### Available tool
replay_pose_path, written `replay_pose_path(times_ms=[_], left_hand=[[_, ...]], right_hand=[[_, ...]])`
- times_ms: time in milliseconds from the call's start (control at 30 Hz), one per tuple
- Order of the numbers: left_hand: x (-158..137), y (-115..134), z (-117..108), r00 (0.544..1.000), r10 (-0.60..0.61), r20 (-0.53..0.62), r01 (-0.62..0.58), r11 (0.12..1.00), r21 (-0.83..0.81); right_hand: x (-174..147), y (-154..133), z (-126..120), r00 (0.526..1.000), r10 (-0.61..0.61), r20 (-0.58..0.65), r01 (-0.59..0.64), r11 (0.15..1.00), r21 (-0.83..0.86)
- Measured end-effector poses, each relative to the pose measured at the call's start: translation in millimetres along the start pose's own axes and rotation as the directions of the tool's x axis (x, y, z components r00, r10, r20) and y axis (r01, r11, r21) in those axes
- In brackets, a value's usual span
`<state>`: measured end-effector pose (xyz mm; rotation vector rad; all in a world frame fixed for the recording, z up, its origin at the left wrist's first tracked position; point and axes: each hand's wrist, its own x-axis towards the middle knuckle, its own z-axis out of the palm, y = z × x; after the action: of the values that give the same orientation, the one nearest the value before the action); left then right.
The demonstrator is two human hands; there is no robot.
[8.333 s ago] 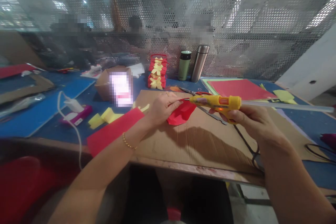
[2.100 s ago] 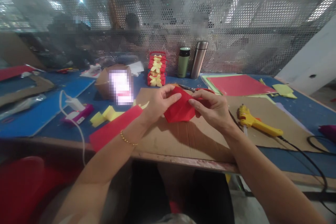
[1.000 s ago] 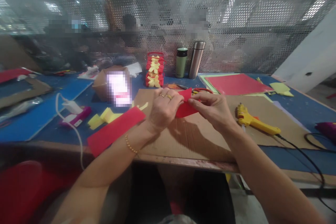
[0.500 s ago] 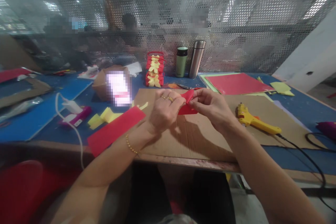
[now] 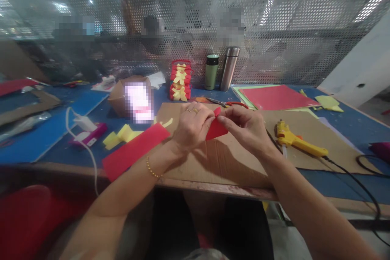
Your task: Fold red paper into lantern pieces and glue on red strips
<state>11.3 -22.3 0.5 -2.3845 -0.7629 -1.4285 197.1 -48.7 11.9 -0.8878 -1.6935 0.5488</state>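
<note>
Above a cardboard sheet (image 5: 195,170), both hands pinch one small piece of red paper (image 5: 217,130). My left hand (image 5: 193,126) grips it from the left, with rings on its fingers, and my right hand (image 5: 248,128) has thumb and forefinger closed on the right side. The paper is bent upward between the fingertips; part of it is hidden behind them. Left of my left hand lies a flat red paper strip (image 5: 137,150), beside several folded yellow paper pieces (image 5: 122,135). A yellow glue gun (image 5: 300,142) rests on the cardboard to the right.
At the back stand a red-and-yellow paper craft (image 5: 180,81), a green tumbler (image 5: 211,72) and a steel flask (image 5: 229,69). Red-handled scissors (image 5: 234,104) lie behind my hands. A lit phone (image 5: 139,101) leans on a box (image 5: 117,97). Red sheets (image 5: 277,96) are stacked at right.
The fingertips have drawn closer together on the red paper, and its upper part is now pinched smaller. My right hand sits slightly lower, showing more of the scissors.
</note>
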Motion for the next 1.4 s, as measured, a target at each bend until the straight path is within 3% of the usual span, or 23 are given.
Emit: replay_pose_path(times_ms=[200,333,633,800,967,1100,1233,1400], left_hand=[[1.5,-2.1,-0.8,0.989,-0.139,0.059,0.147,0.973,-0.178],[3.4,-1.7,-2.1,0.985,-0.158,0.075,0.17,0.964,-0.205],[5.7,6.1,-7.0,0.976,-0.218,0.017,0.211,0.919,-0.332],[6.9,7.4,-8.7,0.955,-0.293,0.042,0.274,0.821,-0.501],[7.3,3.0,-4.5,0.932,-0.352,0.086,0.343,0.779,-0.525],[5.7,-0.4,-0.9,0.961,-0.277,0.007,0.249,0.853,-0.459],[4.7,-0.7,-0.6,0.981,-0.125,-0.146,0.077,0.952,-0.295],[4.6,-0.1,-3.2,0.972,0.02,-0.233,-0.061,0.984,-0.168]], right_hand=[[0.5,1.8,-1.1,0.983,-0.181,-0.013,0.175,0.968,-0.179],[1.4,5.6,-1.7,0.961,-0.275,-0.012,0.266,0.939,-0.218],[1.5,6.2,-1.1,0.937,-0.325,-0.128,0.274,0.91,-0.311],[3.2,4.9,-2.0,0.907,-0.414,-0.077,0.374,0.875,-0.308],[2.8,8.1,0.0,0.884,-0.454,-0.114,0.39,0.848,-0.358],[2.4,10.2,1.9,0.83,-0.537,-0.15,0.442,0.798,-0.411],[1.0,8.1,2.1,0.83,-0.533,-0.165,0.426,0.796,-0.429],[-0.9,4.4,1.6,0.821,-0.549,-0.157,0.431,0.776,-0.46]])
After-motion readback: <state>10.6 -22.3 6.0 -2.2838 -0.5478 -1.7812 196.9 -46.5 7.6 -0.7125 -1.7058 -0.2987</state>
